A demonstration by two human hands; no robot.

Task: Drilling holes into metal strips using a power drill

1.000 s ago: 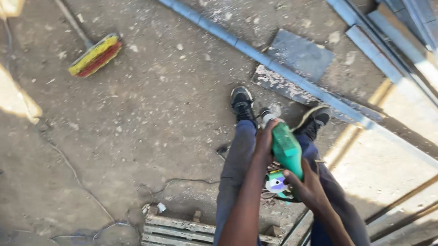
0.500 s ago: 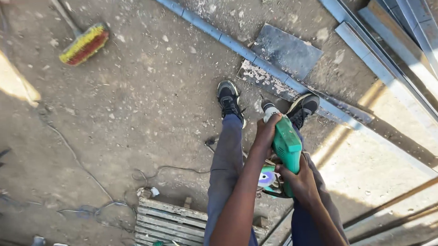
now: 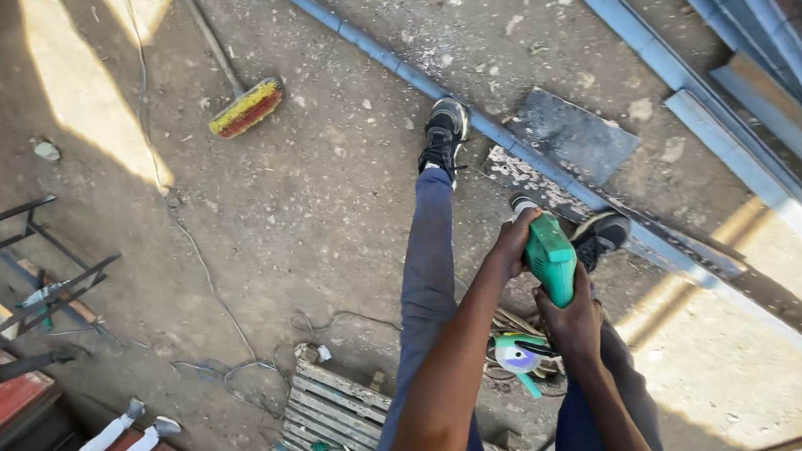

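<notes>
A green angle grinder point(image 3: 549, 259) is held over the dirt floor point(image 3: 310, 202), above a long blue-grey metal pipe point(image 3: 385, 57) that runs diagonally toward the floor's right edge. The left hand point(image 3: 513, 241) is clamped on the grinder's front end; the right hand point(image 3: 571, 322) is closed around its rear body. The 2 black shoes point(image 3: 442, 135) are planted just beside the pipe, the right one touching it or nearly so. A dark metal sheet point(image 3: 570, 135) lies against the pipe's far side. Below the hands, a second grinder with a disc point(image 3: 518, 356) rests near a wooden pallet point(image 3: 337, 409), and loose cables point(image 3: 236, 372) trail across the floor. A push broom point(image 3: 246, 108) lies well apart.

Judged from this stance, the right shoe could be caught by the disc, being so close, and the cables could snag a foot.
</notes>
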